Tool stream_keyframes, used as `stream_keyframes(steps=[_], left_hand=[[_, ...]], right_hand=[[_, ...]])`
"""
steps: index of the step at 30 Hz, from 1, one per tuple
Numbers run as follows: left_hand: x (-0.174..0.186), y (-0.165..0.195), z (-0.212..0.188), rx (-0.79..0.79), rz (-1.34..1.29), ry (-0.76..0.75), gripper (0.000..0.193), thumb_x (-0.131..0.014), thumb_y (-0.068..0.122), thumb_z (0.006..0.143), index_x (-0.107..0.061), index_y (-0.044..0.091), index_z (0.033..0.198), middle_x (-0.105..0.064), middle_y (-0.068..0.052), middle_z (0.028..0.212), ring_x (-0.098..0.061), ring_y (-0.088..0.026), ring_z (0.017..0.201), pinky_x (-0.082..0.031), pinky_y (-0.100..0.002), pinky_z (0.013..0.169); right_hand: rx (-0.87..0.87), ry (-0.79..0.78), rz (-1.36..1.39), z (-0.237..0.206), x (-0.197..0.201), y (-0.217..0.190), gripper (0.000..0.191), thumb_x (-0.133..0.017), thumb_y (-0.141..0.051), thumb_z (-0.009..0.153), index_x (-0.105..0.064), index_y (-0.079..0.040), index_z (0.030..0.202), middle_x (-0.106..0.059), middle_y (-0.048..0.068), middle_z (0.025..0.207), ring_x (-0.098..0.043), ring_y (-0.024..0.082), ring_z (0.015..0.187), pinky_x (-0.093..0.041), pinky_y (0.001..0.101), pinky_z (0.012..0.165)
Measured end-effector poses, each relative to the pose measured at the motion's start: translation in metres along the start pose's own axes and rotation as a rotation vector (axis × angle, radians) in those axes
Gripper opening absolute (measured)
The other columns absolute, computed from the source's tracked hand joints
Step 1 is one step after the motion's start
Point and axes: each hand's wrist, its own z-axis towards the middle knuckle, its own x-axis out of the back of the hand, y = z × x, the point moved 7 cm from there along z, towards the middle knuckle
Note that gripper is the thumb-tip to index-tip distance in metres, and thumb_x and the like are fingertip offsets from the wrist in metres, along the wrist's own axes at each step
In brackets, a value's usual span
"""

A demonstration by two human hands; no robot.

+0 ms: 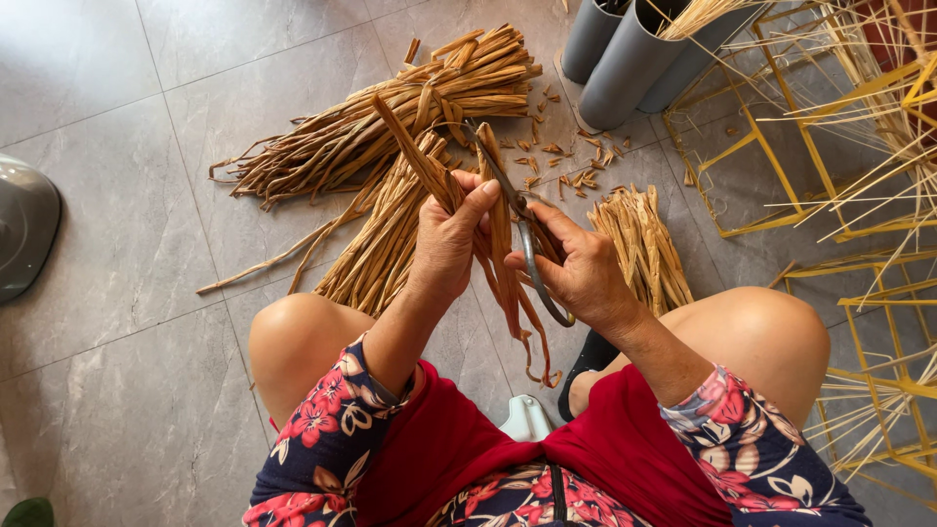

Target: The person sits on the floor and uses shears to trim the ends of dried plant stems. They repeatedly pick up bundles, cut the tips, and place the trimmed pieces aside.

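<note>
My left hand [449,234] grips a few long dried brown plant strips [503,263] that rise past my fingers and hang down between my knees. My right hand [584,268] holds a pair of metal scissors [527,229], their blades pointing up and left against the upper ends of the strips. Both hands are raised above the floor, close together, over my lap.
Two bundles of the same dried strips [390,127] lie on the grey tiled floor [127,322], with a short cut bundle [644,244] to the right and cut bits [566,161] scattered. Grey pipes [625,59] lie at top. Yellow wire frames [781,166] with pale straw fill the right. A grey rounded object [24,229] sits left.
</note>
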Motion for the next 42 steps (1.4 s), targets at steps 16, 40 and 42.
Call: stream_keyframes(steps=[16,40,42], left_hand=[[-0.005,-0.012,-0.009,0.066,0.08,-0.085,0.014,-0.071,0.019,0.099,-0.066,0.008,0.106,-0.066,0.002,0.081,-0.06,-0.006,0.071,-0.048,-0.023,0.064],[-0.044,-0.046,-0.023,0.235,0.719,-0.295,0.045,-0.072,0.028,0.09,-0.05,0.008,0.125,-0.062,0.001,0.101,-0.064,-0.009,0.09,-0.057,-0.034,0.074],[-0.044,-0.046,-0.026,0.35,0.352,-0.383,0.035,-0.067,0.028,0.102,-0.056,0.003,0.123,-0.06,-0.003,0.097,-0.061,-0.012,0.086,-0.052,-0.031,0.076]], right_hand=[[-0.067,0.061,0.362,0.006,-0.001,0.011,0.046,-0.078,-0.013,0.091,-0.056,-0.005,0.131,-0.071,-0.001,0.098,-0.068,0.004,0.091,-0.057,0.02,0.08],[-0.022,0.193,0.731,0.024,0.035,0.019,0.041,-0.076,-0.003,0.096,-0.054,-0.008,0.13,-0.073,0.007,0.108,-0.072,0.01,0.103,-0.06,0.0235,0.091],[-0.046,0.179,0.746,0.025,0.041,0.025,0.04,-0.076,-0.003,0.097,-0.055,-0.007,0.132,-0.075,0.008,0.105,-0.071,0.01,0.097,-0.054,0.0204,0.081]])
